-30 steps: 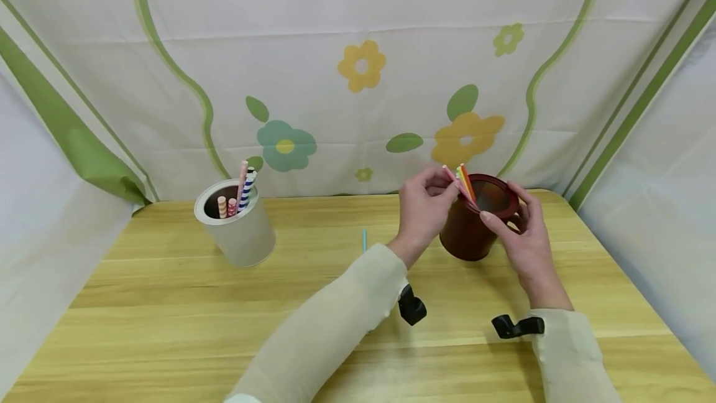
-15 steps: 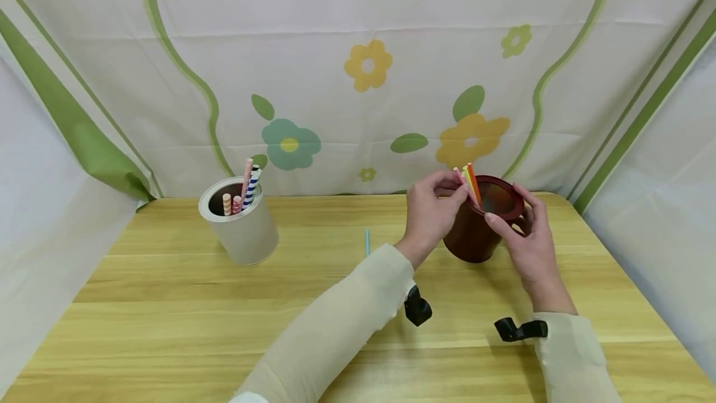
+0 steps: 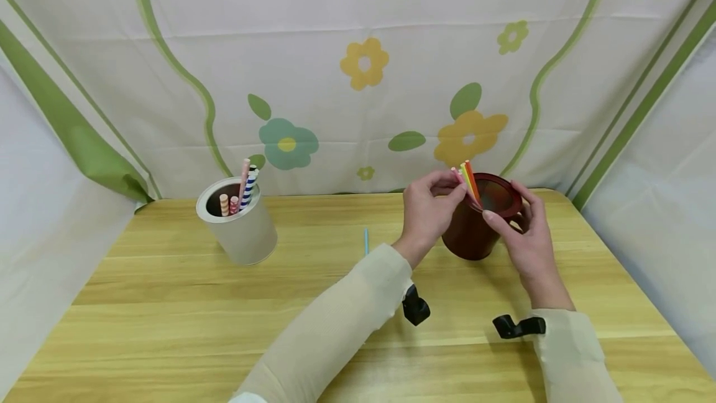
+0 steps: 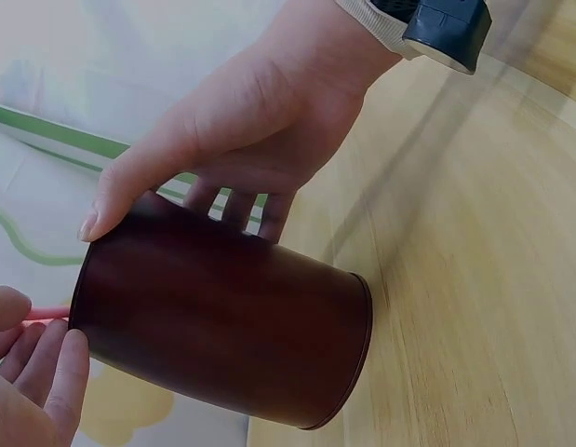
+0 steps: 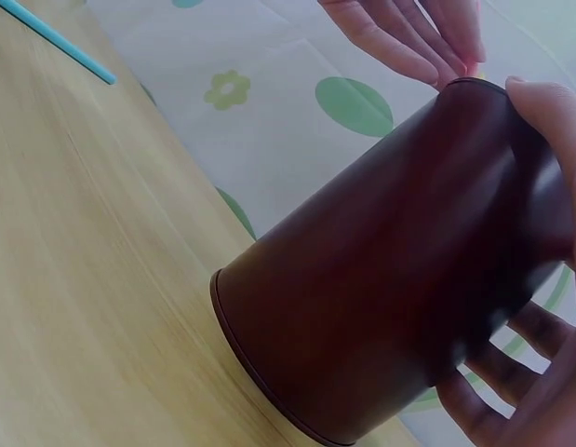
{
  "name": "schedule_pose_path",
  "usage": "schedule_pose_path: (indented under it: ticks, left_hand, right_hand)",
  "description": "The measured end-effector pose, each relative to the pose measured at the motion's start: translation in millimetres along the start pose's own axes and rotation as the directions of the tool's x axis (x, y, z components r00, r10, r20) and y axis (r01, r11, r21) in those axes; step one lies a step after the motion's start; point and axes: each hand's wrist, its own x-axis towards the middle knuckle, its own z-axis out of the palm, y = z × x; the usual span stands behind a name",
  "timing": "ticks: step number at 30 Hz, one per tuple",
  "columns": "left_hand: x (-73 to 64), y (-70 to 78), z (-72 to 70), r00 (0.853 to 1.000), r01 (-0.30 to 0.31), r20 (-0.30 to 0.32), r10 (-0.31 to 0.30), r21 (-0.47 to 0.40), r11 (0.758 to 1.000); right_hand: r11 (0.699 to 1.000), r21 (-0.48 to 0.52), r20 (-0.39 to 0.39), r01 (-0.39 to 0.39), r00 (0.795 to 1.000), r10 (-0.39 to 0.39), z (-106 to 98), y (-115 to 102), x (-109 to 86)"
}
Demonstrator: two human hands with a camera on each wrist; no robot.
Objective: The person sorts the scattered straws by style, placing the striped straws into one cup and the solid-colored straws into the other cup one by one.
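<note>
A dark red-brown mug (image 3: 468,235) stands toward the right of the table. My right hand (image 3: 530,238) grips it, thumb at the near rim and fingers round the handle side. At the mug's left rim my left hand (image 3: 427,209) pinches a pink straw (image 4: 47,314) between thumb and fingers. Its lower end goes in over the rim. An orange straw (image 3: 472,180) and a yellow one lean in the mug beside it, their tops above the rim. The mug's inside is mostly hidden in both wrist views.
At the left a white canister (image 3: 243,238) holds several striped and pink paper straws (image 3: 244,182). A light blue straw (image 3: 366,240) lies mid-table, partly behind the left sleeve (image 3: 335,316). A floral curtain (image 3: 313,48) hangs along the table's back edge.
Both hands stay at the mug. The pink straw in the left hand has tilted more upright, closer to the yellow and orange straws. The head view shifts slightly.
</note>
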Motion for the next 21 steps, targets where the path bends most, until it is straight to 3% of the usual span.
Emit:
schedule_pose_path:
  ticks: [12,21]
  left_hand:
    - [-1.3,-3.4,0.8,1.0,0.0,-0.005,0.0,-0.03,1.0]
    - [-4.8,3.1,-5.3,0.994,0.091,-0.051,-0.1,-0.155,0.984]
  right_hand:
    - [0.999,0.035,0.0,-0.008,1.0,0.008,0.4,1.4,0.6]
    - [1.0,0.022,-0.004,-0.003,1.0,0.003,-0.2,2.3,0.5]
